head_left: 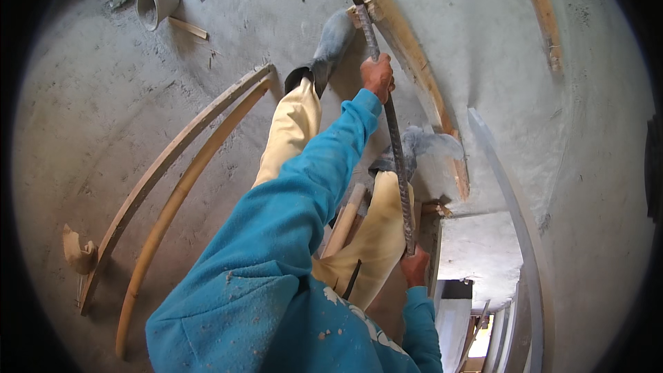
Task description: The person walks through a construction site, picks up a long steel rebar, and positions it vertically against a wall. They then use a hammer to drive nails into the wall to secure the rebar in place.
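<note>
The ribbed steel bar (391, 124) runs from near to far over the concrete floor (103, 97), its far tip against the wooden plank (414, 62) at the slab edge. The left hand (377, 77) has its grip wrapped closed around the bar's far part; the right hand (414, 267) is clenched around the near end. Prying well probably means keeping the tip seated, both boots (331, 45) planted, and pulling steadily, since a drop lies to the right.

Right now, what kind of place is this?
Probably a building site: bare concrete floor, loose wooden planks, and both hands, left hand and right hand, gripping a steel bar.
</note>
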Tool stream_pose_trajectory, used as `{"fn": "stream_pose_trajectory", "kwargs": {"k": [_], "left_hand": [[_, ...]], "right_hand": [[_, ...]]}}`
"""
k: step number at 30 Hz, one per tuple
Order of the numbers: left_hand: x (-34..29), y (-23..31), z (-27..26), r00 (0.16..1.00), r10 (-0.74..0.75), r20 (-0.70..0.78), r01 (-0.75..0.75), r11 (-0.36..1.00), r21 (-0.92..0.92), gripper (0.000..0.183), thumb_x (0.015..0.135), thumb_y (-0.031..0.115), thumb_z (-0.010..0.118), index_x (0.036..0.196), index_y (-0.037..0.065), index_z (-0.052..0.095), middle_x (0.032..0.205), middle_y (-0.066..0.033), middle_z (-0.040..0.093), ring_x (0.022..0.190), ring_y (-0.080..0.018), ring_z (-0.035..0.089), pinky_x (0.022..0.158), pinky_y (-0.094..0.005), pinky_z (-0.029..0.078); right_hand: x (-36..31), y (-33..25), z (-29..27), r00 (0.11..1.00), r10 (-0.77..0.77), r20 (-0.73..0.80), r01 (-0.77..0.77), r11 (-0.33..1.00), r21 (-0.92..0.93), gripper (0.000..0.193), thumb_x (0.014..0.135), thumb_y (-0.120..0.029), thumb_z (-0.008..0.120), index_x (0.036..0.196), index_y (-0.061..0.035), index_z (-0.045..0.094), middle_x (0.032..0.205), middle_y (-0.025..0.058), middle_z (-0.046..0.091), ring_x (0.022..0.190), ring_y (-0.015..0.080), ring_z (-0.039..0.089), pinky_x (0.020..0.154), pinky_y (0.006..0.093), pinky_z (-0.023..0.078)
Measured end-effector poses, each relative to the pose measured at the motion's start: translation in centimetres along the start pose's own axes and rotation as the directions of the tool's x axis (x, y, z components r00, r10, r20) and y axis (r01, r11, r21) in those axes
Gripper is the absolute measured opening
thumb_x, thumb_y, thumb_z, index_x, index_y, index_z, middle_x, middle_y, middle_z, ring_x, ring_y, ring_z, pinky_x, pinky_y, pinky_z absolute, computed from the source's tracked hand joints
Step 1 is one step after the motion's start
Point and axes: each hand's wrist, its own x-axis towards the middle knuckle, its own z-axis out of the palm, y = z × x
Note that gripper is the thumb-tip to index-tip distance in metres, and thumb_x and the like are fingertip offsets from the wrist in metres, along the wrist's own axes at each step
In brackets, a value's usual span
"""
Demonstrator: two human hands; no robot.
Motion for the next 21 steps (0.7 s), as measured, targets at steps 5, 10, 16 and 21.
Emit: {"fn": "stream_pose_trajectory", "kwargs": {"k": [5,10,16,21], "left_hand": [[0.5,-1.4,0.6,0.999,0.023,0.034,-0.021,0.999,-0.04,0.015,0.085,0.017,0.053,0.084,0.012,0.039,0.055,0.002,0.032,0.042,-0.0109,0.032,0.037,-0.0295,0.026],[2.3,-4.5,3.3,0.985,0.171,-0.018,-0.171,0.967,-0.191,0.014,0.085,0.017,0.052,0.084,0.012,0.039,0.052,0.0007,0.034,0.038,-0.0123,0.034,0.035,-0.0301,0.026],[4.9,-6.5,4.4,0.933,0.33,-0.143,-0.348,0.929,-0.129,0.015,0.084,0.019,0.051,0.084,0.01,0.04,0.052,-0.0012,0.037,0.037,-0.0141,0.036,0.034,-0.0314,0.029],[7.0,-7.6,5.3,0.91,0.349,-0.223,-0.384,0.912,-0.14,0.016,0.085,0.02,0.051,0.084,0.009,0.04,0.053,-0.0018,0.038,0.037,-0.0144,0.036,0.033,-0.0322,0.028]], "right_hand": [[3.5,3.5,1.3,0.989,0.13,-0.067,-0.145,0.938,-0.315,0.019,0.078,-0.016,0.067,0.091,-0.003,0.063,0.07,0.0244,0.062,0.07,0.0452,0.062,0.061,0.0504,0.048],[13.0,10.7,1.1,0.96,0.144,-0.242,-0.195,0.96,-0.201,0.035,0.075,-0.01,0.069,0.109,-0.0035,0.062,0.085,0.0212,0.068,0.078,0.0407,0.065,0.069,0.0474,0.05],[21.6,15.2,6.3,0.921,0.022,-0.389,-0.102,0.977,-0.187,0.015,0.081,-0.014,0.065,0.093,-0.0084,0.058,0.08,0.0178,0.066,0.076,0.0385,0.065,0.064,0.049,0.047],[27.6,17.3,7.9,0.897,0.032,-0.442,-0.121,0.977,-0.175,0.015,0.082,-0.015,0.065,0.093,-0.009,0.059,0.083,0.0173,0.066,0.078,0.0407,0.064,0.068,0.0505,0.047]]}}
